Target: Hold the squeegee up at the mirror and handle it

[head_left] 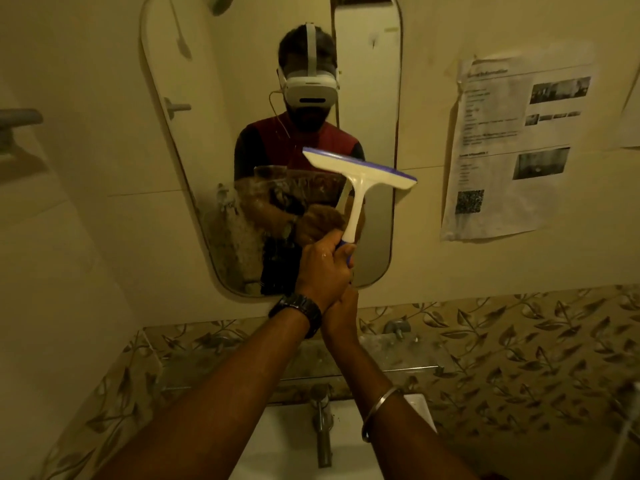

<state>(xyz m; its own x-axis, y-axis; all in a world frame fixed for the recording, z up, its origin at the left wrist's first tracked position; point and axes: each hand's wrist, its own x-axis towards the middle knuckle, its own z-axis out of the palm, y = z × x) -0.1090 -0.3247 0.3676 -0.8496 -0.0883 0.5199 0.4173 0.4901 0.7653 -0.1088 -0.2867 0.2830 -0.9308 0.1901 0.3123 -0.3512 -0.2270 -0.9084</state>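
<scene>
A white squeegee with a blue blade edge and blue grip end is held up against the rounded wall mirror, its blade tilted down to the right. My left hand, a dark watch on its wrist, grips the handle's lower end. Right below it and pressed against it, my right hand, with a metal bangle on the forearm, clasps the same grip, its fingers mostly hidden. Soapy smears cover the mirror's lower left part. The mirror reflects a person wearing a white headset.
Below the mirror a glass shelf runs along leaf-patterned tiles, with a white basin and metal tap under my arms. A printed paper sheet is stuck on the wall at right. A grey bar juts out at left.
</scene>
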